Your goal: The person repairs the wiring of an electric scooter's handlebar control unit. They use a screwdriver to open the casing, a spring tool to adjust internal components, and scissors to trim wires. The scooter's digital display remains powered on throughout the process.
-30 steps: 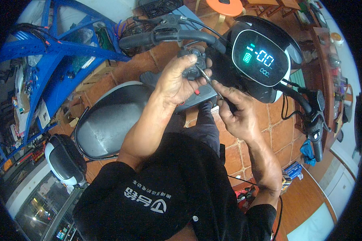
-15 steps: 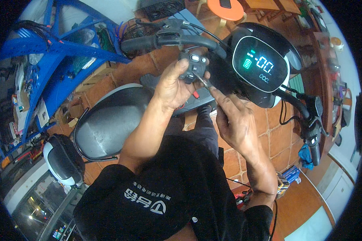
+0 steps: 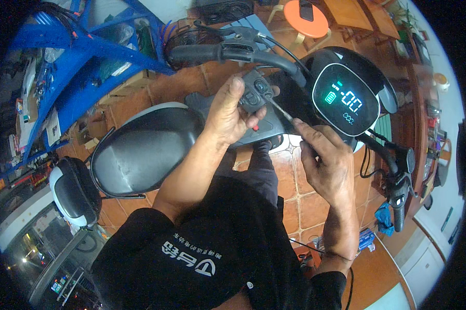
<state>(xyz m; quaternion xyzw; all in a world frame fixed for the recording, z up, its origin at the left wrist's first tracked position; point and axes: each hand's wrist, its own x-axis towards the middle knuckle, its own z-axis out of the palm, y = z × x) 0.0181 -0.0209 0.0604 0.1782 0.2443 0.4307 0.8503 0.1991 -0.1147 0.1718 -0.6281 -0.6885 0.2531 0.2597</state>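
Orange-tiled floor (image 3: 308,206) | dark-grey plastic switch housing (image 3: 256,92): left grip (image 3: 228,116) grasping from 8 o'clock, likely steadying | right grip (image 3: 328,160), 4 o'clock, pinching silvery metal rod (image 3: 282,110) (tip close by)

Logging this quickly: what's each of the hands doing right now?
Left hand: closed, holding a dark switch unit.
Right hand: closed, holding a thin metal tool.

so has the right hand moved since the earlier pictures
Yes, slightly: judged against the lit display, the right hand now sits closer to it, shifted toward the picture's right.
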